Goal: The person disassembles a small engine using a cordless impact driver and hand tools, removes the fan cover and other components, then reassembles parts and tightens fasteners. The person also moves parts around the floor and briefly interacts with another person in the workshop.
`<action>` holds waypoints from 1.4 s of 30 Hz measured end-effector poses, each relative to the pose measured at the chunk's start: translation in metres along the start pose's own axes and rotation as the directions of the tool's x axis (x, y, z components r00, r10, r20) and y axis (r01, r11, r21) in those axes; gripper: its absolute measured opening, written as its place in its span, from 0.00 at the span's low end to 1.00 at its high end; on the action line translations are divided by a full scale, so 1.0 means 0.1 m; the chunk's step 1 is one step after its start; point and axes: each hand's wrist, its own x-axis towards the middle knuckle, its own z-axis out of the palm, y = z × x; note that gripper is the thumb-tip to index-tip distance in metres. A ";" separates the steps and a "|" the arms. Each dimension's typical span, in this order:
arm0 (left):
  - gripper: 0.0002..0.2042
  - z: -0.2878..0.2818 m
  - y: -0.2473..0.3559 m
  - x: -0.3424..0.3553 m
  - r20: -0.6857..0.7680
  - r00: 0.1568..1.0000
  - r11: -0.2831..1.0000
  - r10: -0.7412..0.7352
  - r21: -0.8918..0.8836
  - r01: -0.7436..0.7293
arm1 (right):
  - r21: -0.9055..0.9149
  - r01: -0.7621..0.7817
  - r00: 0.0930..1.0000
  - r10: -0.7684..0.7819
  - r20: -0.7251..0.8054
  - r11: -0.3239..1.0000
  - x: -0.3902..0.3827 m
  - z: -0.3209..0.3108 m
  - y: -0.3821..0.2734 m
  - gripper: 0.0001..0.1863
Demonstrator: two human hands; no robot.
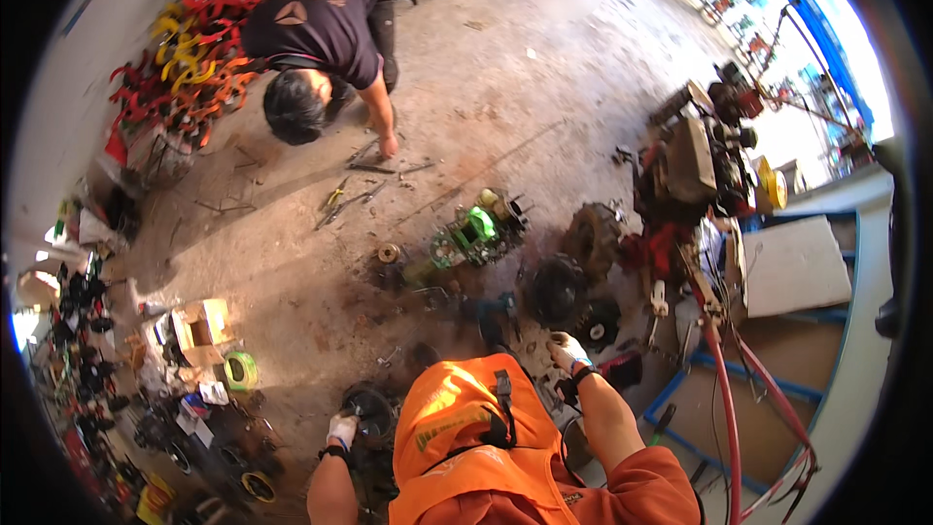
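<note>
My left hand (342, 429), in a white work glove, is closed at the left edge of a dark round wheel-like part (370, 412) low in the view. My right hand (563, 353), gloved too, reaches forward among dark machine parts; its fingers look curled, and whatever is in them is too small to make out. Just beyond it lie a black round part (553, 290) and a black disc with a hub (597, 324). Farther off, an engine-like block with a bright green part (476, 226) rests on the floor.
A co-worker (326, 19) bends over several hand tools (374, 190) at the upper left. Red and yellow curved parts (185, 53) are heaped behind. Machinery (690, 160), a red hose (724, 399) and a blue-framed rack (826, 389) stand right. An open cardboard box (201, 329) sits left.
</note>
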 end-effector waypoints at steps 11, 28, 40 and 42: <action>0.40 0.55 3.09 1.32 0.272 0.828 0.602 0.490 0.582 -0.547 | 0.530 -0.518 0.783 0.622 -0.023 0.672 -2.41 1.06 1.98 0.30; 0.43 0.72 3.53 1.05 0.355 0.869 0.624 0.344 0.605 -0.494 | 0.335 -0.603 0.693 0.684 -0.230 0.724 -1.91 0.75 1.62 0.52; 0.18 -0.56 1.50 0.74 -0.027 0.985 0.869 0.171 0.475 -0.138 | 0.085 -0.531 0.767 0.522 -0.373 0.843 -1.17 -0.84 2.60 0.36; 0.17 -0.57 1.06 0.45 0.045 0.986 0.790 0.159 0.594 -0.155 | -0.192 -0.342 0.920 0.287 -0.265 0.920 -1.36 -0.71 2.46 0.39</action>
